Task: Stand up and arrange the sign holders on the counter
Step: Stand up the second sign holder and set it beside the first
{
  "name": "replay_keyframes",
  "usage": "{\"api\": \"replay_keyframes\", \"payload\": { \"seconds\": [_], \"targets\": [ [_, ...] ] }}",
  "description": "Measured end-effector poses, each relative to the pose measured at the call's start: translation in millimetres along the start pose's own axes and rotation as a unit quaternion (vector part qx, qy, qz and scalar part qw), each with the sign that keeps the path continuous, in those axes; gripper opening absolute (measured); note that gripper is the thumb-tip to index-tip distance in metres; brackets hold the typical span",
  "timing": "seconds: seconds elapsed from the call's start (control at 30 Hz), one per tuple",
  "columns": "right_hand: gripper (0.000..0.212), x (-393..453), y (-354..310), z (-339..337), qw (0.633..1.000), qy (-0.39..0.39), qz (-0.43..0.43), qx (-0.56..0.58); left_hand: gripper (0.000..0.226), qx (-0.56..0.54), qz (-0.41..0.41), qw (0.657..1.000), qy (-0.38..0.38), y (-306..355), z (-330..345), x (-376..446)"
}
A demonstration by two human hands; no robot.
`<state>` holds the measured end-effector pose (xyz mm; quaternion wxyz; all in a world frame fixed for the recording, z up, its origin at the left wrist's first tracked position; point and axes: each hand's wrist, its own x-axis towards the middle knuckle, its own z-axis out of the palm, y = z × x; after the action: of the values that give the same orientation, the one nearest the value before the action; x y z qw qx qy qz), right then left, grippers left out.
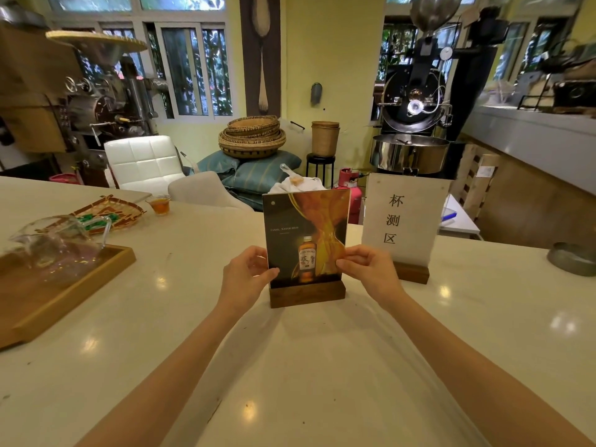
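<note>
Two upright sign holders [306, 246] [403, 227], two hands [246, 279] [371, 269], one wooden tray [64, 295], one glass pitcher [54, 243], one woven basket [113, 212], one tea glass [160, 204], one metal dish [574, 258]

You're looking at two holders standing upright on wooden bases: the whisky ad [306, 240] in front, the white sign [403, 221] just beside, right.

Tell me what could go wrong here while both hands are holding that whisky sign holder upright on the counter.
The whisky sign holder is pinched at its panel edges by the left hand and right hand, above its wooden base; a push could tip it. The white sign holder stands close on the right, so sliding that way may knock it.
</note>
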<state>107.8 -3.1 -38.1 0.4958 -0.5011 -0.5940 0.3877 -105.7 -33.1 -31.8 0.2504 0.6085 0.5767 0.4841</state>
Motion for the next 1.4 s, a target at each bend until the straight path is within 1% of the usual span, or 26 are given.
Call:
{"api": "replay_keyframes", "payload": {
  "seconds": [0.07,0.17,0.23,0.3,0.4,0.47,0.53,0.67,0.73,0.8,0.87,0.93,1.03,1.17,1.33,1.4],
  "targets": [
    [0.018,-2,0,-1,1.000,0.004,0.000,-0.027,0.023,0.003,0.001,1.000,-0.003,0,0,-1],
    [0.029,-7,5,-11,0.998,0.014,-0.002,-0.066,0.035,0.005,-0.005,1.000,-0.024,-2,0,0],
    [0.027,-11,9,-24,0.997,0.025,0.013,-0.073,0.043,-0.010,-0.016,0.999,-0.036,-4,0,1],
    [0.024,-14,12,-42,0.996,0.042,0.042,-0.062,0.046,-0.026,-0.024,0.998,-0.045,-5,1,2],
    [0.021,-14,19,-70,0.989,0.106,0.079,-0.058,0.037,-0.039,-0.028,0.997,-0.059,-4,7,4],
    [0.017,-12,25,-88,0.983,0.149,0.090,-0.056,0.032,-0.045,-0.036,0.997,-0.052,-1,11,4],
    [0.013,-8,31,-101,0.977,0.174,0.101,-0.069,0.029,-0.045,-0.041,0.997,-0.040,0,14,4],
    [0.032,3,38,-112,0.958,0.224,0.125,-0.128,0.027,-0.044,-0.036,0.998,-0.037,0,14,3],
    [0.039,7,36,-112,0.950,0.245,0.138,-0.139,0.026,-0.043,-0.032,0.998,-0.035,-1,15,3],
    [0.046,11,35,-111,0.949,0.244,0.132,-0.147,0.025,-0.041,-0.030,0.998,-0.030,-1,17,3],
    [0.047,15,33,-111,0.957,0.228,0.096,-0.152,0.026,-0.039,-0.031,0.998,-0.025,-1,18,2],
    [0.042,16,30,-109,0.965,0.211,0.061,-0.144,0.025,-0.030,-0.027,0.999,-0.017,0,20,2],
    [0.031,17,29,-112,0.964,0.221,0.028,-0.148,0.024,0.014,-0.019,1.000,-0.005,2,21,2],
    [0.023,13,31,-120,0.960,0.225,0.012,-0.164,0.027,0.059,-0.014,0.998,-0.025,3,20,2],
    [0.018,2,28,-123,0.958,0.212,-0.005,-0.191,0.029,0.058,-0.004,0.997,-0.058,16,30,-1],
    [0.017,-6,27,-126,0.957,0.214,-0.007,-0.197,0.029,0.045,-0.003,0.997,-0.058,22,39,-6]
  ]
}}
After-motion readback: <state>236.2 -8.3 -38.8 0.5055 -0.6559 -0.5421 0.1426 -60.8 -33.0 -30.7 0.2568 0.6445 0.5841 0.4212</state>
